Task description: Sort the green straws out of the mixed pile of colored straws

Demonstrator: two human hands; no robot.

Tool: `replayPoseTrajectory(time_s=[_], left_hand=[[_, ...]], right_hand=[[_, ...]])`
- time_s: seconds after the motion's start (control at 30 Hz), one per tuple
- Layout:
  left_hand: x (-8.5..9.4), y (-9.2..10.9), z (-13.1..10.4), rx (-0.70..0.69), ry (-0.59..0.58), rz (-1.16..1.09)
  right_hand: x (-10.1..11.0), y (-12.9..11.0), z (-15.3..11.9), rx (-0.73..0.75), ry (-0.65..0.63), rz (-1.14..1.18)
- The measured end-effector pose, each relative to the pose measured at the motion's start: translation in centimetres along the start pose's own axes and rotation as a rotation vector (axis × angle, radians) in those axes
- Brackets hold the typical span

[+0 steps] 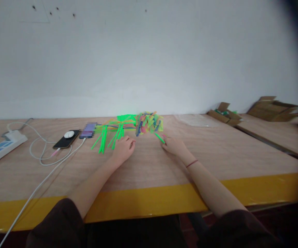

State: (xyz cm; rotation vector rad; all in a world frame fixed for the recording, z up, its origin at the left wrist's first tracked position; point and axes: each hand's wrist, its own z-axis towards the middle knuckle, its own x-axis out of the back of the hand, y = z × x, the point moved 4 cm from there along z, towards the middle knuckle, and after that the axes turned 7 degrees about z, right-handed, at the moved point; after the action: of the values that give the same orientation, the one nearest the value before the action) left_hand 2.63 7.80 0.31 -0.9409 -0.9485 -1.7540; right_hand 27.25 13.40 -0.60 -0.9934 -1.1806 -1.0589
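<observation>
My right hand (175, 147) is closed around the near end of a thin bright green stick (159, 138), whose other end points away towards a pile of colourful strips (149, 123). Curled on the table, my left hand (124, 148) has its fingers bent inward, and what they hold, if anything, is hidden. Just left of it lie loose green sticks (103, 140), fanned out towards me. Behind those sit long multicoloured strips (110, 124) and a dense bundle of green sticks (126, 119), partly covered by the strips.
On the left are a black phone (61, 142) with a white earbud case (69, 134) on it, a second phone (89, 131), white cables (39, 187) and a power strip (6, 148). Cardboard boxes (223, 117) stand at right. Yellow tape (144, 205) covers the table's front edge.
</observation>
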Motion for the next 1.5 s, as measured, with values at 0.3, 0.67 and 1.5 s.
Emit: replayPoseTrajectory(time_s=[0.3,0.67,1.5], left_hand=[[-0.6,0.5,-0.3,-0.060,-0.005,-0.013],[-2.4,1.2,0.0,0.270,-0.153,-0.794],[-0.9,0.6,0.0,0.097,-0.014,-0.470]], right_hand=[[0.1,-0.7,-0.4,0.010,0.040,0.000],[1.7,-6.9,-2.7,0.373,0.134,0.525],[-0.4,6.0,0.4,-0.228,-0.055,0.242]])
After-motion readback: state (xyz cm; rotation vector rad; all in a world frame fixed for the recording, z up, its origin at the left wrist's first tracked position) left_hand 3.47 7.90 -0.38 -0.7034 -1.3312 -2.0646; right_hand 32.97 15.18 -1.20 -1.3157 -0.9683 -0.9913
